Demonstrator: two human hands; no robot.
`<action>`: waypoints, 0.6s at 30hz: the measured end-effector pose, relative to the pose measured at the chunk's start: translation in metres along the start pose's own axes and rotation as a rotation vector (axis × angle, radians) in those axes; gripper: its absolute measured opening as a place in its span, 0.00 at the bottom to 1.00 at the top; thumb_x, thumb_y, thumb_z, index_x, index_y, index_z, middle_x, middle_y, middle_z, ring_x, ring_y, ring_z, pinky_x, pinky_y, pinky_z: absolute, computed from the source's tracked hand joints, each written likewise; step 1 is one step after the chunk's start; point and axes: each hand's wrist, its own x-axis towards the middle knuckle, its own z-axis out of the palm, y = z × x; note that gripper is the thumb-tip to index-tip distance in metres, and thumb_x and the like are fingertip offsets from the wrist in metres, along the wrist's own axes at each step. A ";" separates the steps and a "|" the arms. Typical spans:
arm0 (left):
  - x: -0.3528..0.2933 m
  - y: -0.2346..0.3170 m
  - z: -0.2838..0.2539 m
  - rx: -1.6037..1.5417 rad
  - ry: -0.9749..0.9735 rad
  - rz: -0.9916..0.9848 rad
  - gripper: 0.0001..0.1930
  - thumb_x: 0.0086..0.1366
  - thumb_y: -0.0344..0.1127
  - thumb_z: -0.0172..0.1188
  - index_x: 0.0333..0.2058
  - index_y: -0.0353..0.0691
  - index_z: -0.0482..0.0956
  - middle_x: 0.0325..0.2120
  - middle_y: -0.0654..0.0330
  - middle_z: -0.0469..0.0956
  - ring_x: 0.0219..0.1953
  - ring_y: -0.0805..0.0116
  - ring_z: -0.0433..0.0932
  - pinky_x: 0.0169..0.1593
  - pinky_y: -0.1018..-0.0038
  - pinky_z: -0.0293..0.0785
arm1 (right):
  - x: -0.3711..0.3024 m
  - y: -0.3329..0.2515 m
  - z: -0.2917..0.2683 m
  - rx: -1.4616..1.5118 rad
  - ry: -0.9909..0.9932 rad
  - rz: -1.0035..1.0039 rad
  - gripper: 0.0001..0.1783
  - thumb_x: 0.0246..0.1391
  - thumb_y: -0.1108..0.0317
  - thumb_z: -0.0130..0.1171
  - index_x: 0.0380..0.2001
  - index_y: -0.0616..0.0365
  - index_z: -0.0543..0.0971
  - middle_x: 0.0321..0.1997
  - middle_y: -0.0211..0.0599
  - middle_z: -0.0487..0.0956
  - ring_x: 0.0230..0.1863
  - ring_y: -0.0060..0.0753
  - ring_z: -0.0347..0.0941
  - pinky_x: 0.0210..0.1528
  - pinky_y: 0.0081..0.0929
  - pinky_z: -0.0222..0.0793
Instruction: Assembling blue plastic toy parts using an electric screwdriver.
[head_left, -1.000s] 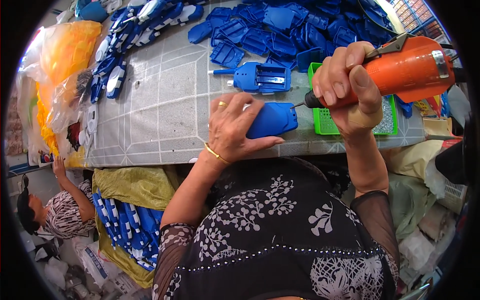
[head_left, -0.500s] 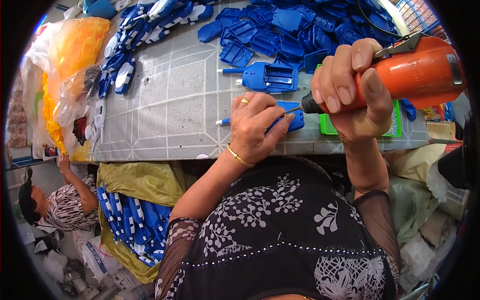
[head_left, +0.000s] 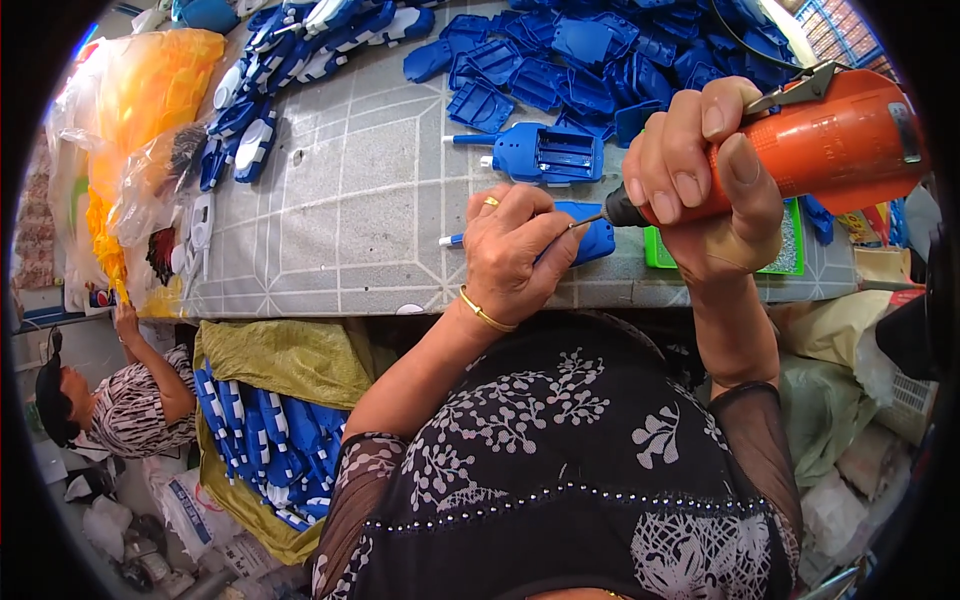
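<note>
My right hand (head_left: 705, 180) is wrapped round an orange electric screwdriver (head_left: 820, 135), tilted so its thin bit points left and down. The bit tip meets the spot at my left fingertips; any screw there is too small to make out. Under my left hand (head_left: 515, 240) a blue plastic casing with a white-tipped stem (head_left: 598, 240) is pressed to the table, its left part hidden by my fingers. Just beyond lies a second blue casing (head_left: 550, 153), with an open battery compartment facing up.
Blue casing covers (head_left: 585, 45) are heaped at the back. Blue-and-white assembled devices (head_left: 330, 40) lie at the far left, with more in a yellow-green sack (head_left: 285, 365) below. A green tray of small parts (head_left: 790, 240) sits beneath my right hand. Another person (head_left: 140, 395) is at the left.
The table and everything on it shift very slightly in view. Both hands keep their hold, with the screwdriver bit at the same spot on the casing.
</note>
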 end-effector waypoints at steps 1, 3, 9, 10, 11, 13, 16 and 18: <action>0.000 0.000 0.000 0.007 0.002 0.002 0.05 0.56 0.31 0.72 0.29 0.41 0.84 0.29 0.61 0.77 0.32 0.61 0.74 0.42 0.66 0.64 | 0.000 0.000 0.000 -0.021 0.001 0.001 0.11 0.68 0.58 0.57 0.44 0.51 0.71 0.26 0.27 0.71 0.24 0.22 0.68 0.33 0.28 0.69; 0.001 0.000 0.000 0.029 0.006 0.019 0.05 0.55 0.31 0.72 0.29 0.41 0.84 0.29 0.61 0.77 0.31 0.62 0.74 0.42 0.66 0.64 | 0.000 0.000 0.002 -0.025 0.013 0.006 0.11 0.68 0.58 0.58 0.43 0.51 0.71 0.26 0.26 0.70 0.23 0.22 0.68 0.33 0.28 0.69; 0.002 0.000 -0.001 0.073 0.020 0.064 0.05 0.54 0.30 0.72 0.28 0.41 0.84 0.29 0.62 0.77 0.31 0.62 0.74 0.42 0.67 0.64 | -0.001 0.002 0.001 -0.012 0.031 0.031 0.12 0.67 0.58 0.59 0.43 0.50 0.70 0.25 0.26 0.70 0.23 0.21 0.68 0.33 0.28 0.69; 0.003 0.000 -0.002 0.080 0.021 0.077 0.05 0.54 0.30 0.72 0.28 0.41 0.83 0.29 0.62 0.76 0.31 0.63 0.74 0.42 0.67 0.64 | -0.002 0.002 0.001 -0.015 0.034 0.036 0.12 0.67 0.57 0.60 0.42 0.50 0.70 0.25 0.26 0.70 0.23 0.21 0.68 0.33 0.28 0.69; 0.002 0.000 -0.002 0.080 0.021 0.076 0.05 0.54 0.30 0.72 0.28 0.41 0.83 0.29 0.62 0.76 0.31 0.63 0.74 0.42 0.67 0.64 | -0.002 0.002 0.001 -0.015 0.034 0.038 0.12 0.67 0.57 0.60 0.42 0.50 0.70 0.25 0.26 0.70 0.23 0.21 0.68 0.33 0.28 0.69; 0.001 0.000 -0.002 0.118 0.015 0.097 0.06 0.53 0.29 0.72 0.29 0.41 0.83 0.29 0.62 0.76 0.30 0.63 0.74 0.42 0.67 0.65 | -0.001 0.002 0.003 -0.043 0.048 0.031 0.12 0.67 0.57 0.60 0.42 0.50 0.70 0.25 0.26 0.70 0.23 0.21 0.68 0.33 0.28 0.69; 0.002 0.001 -0.001 0.165 0.019 0.127 0.06 0.53 0.29 0.72 0.29 0.41 0.83 0.29 0.63 0.76 0.31 0.64 0.75 0.43 0.67 0.65 | -0.002 0.003 0.003 -0.053 0.047 0.032 0.12 0.67 0.57 0.60 0.42 0.50 0.70 0.25 0.26 0.70 0.23 0.21 0.68 0.33 0.27 0.69; 0.001 -0.001 0.001 0.180 0.009 0.131 0.07 0.53 0.31 0.73 0.29 0.41 0.83 0.29 0.63 0.76 0.31 0.63 0.76 0.43 0.67 0.65 | -0.003 0.004 0.002 -0.056 0.055 0.029 0.12 0.67 0.58 0.60 0.42 0.50 0.70 0.25 0.26 0.70 0.23 0.21 0.68 0.34 0.28 0.69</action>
